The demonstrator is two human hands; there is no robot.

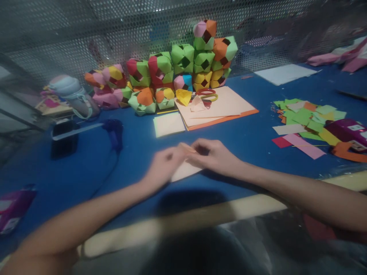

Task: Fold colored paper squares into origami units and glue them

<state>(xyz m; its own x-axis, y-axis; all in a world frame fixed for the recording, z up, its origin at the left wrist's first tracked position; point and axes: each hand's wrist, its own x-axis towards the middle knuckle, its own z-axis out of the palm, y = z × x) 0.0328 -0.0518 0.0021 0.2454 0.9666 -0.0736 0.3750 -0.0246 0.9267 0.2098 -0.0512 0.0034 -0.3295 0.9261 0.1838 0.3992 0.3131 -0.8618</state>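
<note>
Near the table's front edge my two hands meet over a pale peach sheet of paper (187,170) that lies at an angle on the blue surface. My left hand (168,162) pinches the paper's upper part, with a folded edge showing at the fingertips. From the other side my right hand (213,154) grips the same paper, thumb and fingers closed. The fingers hide much of the fold. Just beyond lies a stack of small pale paper squares (169,125). Larger peach and orange sheets (226,101) bear a pair of scissors (208,93) and folded paper pieces.
Several folded paper cubes (183,57) are stacked along the perforated metal screen (258,34). To the left are a bottle (67,91), a dark phone (63,143) and a blue corded object (114,133). Paper scraps (309,116) and a purple box (348,131) lie right.
</note>
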